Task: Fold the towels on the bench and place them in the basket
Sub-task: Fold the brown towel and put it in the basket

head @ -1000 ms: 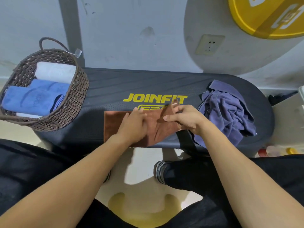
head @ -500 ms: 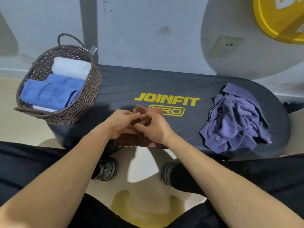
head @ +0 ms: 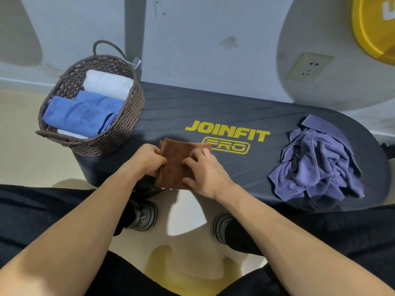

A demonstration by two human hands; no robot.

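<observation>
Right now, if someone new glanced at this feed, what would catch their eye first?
Probably the small folded brown towel at the near edge of the black padded bench, gripped by the left hand and held down by the right hand. Next, the crumpled purple towel heaped at the bench's right end, and the brown wicker basket at its left end.

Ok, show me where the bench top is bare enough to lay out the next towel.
Bare bench runs behind the brown towel, between the basket and the purple towel heap. The front edge is crowded: left hand and right hand grip the brown towel.
</observation>
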